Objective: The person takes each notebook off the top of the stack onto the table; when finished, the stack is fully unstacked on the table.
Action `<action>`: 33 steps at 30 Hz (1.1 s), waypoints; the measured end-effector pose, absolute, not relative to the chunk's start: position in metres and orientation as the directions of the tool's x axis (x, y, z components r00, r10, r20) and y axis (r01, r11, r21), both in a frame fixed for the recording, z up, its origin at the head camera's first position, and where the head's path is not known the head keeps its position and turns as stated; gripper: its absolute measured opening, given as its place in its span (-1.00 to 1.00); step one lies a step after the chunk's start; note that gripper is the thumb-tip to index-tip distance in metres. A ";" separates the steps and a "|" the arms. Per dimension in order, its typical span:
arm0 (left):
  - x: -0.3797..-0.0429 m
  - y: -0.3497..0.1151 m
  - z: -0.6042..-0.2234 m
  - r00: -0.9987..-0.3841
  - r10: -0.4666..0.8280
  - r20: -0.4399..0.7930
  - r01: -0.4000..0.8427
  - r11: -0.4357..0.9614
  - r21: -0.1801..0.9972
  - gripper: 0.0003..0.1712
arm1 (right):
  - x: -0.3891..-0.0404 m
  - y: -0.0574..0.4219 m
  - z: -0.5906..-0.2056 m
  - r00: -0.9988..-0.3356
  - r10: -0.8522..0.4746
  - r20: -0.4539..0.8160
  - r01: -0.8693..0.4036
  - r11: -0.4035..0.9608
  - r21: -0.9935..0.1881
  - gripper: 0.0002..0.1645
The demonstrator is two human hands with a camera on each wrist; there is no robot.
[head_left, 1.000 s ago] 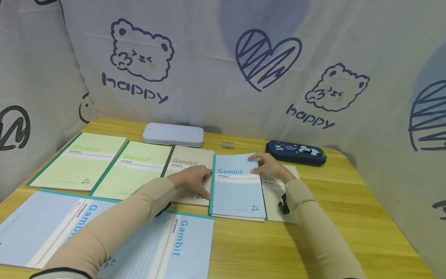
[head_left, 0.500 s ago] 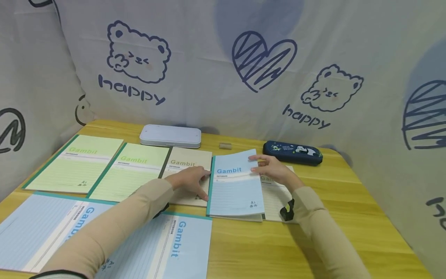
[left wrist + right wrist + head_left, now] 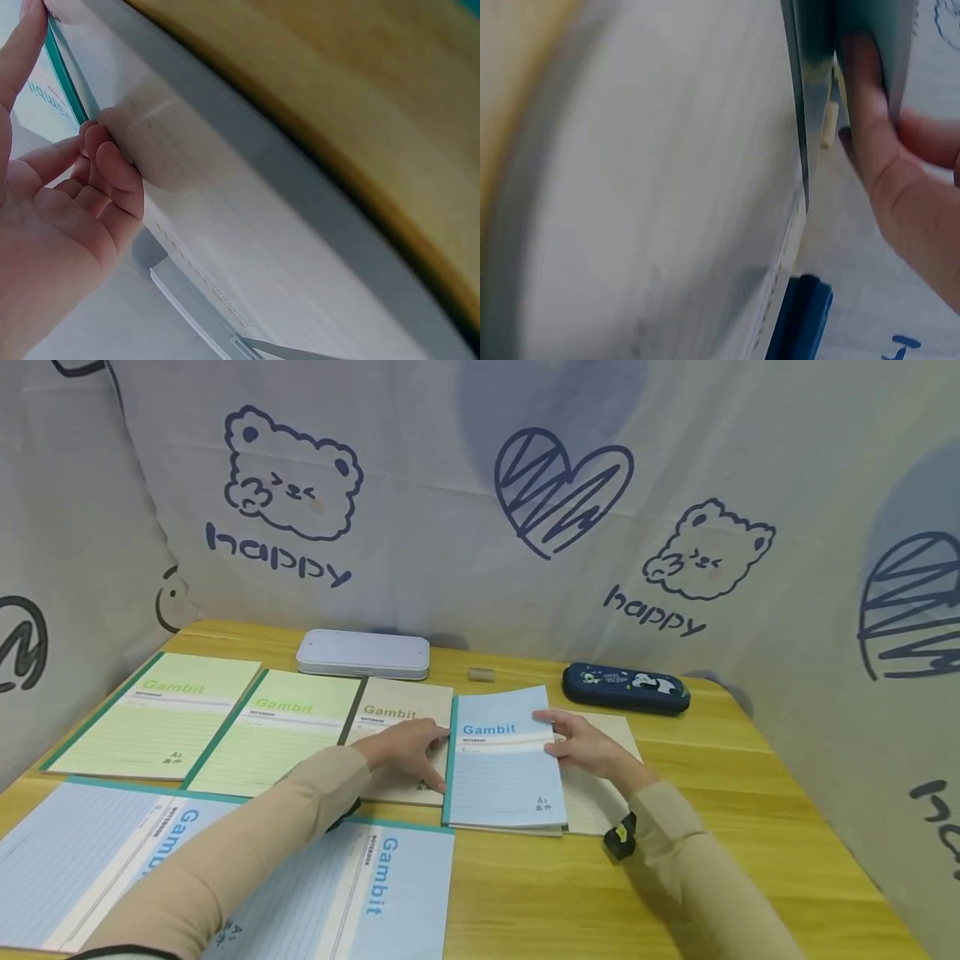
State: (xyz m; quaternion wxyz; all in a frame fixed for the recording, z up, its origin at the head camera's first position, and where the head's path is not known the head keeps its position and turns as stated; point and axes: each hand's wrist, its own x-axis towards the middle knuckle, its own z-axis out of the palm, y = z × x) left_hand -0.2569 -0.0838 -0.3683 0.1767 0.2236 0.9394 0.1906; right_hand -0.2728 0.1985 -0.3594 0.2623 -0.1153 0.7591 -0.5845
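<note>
My right hand point(image 3: 588, 745) pinches the right side of a blue Gambit notebook point(image 3: 504, 785) between thumb and fingers. In the right wrist view, its fingers point(image 3: 870, 112) reach under the raised edge. The notebook's upper right corner is lifted, while its teal spine side stays low. My left hand point(image 3: 408, 750) rests over a beige notebook point(image 3: 386, 695), thumb and fingertips touching the blue notebook's spine. Loosely bent fingers point(image 3: 116, 169) show beside that spine in the left wrist view. Another beige notebook point(image 3: 600, 793) lies at the right, partly hidden by the blue one and my right hand.
Two green notebooks point(image 3: 161, 714) lie at the left, with blue notebooks point(image 3: 408, 893) in front, partly under my left sleeve. Along the back of the wooden table point(image 3: 712, 860) are a white case point(image 3: 363, 652), a small tan cylinder point(image 3: 482, 674) and a navy panda case point(image 3: 626, 687).
The blue notebook's right side has risen from lying nearly flat. My right hand has shifted slightly nearer along its edge, and the left hand stays at the spine.
</note>
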 end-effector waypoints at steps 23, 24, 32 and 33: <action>-0.257 -0.081 -0.366 -0.834 0.485 -0.265 0.344 0.831 0.438 0.03 | -0.261 0.194 -0.362 -0.977 -0.091 -0.194 0.168 0.240 -0.956 -0.46; -0.256 -0.081 -0.365 -0.834 0.483 -0.266 0.342 0.831 0.439 0.03 | -0.261 0.197 -0.361 -0.977 -0.090 -0.193 0.167 0.241 -0.956 -0.46; -0.256 -0.082 -0.364 -0.827 0.489 -0.278 0.336 0.825 0.453 0.02 | -0.261 0.216 -0.358 -0.983 -0.025 -0.180 0.165 0.297 -0.940 -0.47; -0.257 -0.082 -0.364 -0.824 0.492 -0.280 0.337 0.824 0.456 0.02 | -0.261 0.219 -0.358 -0.984 -0.010 -0.180 0.169 0.303 -0.938 -0.48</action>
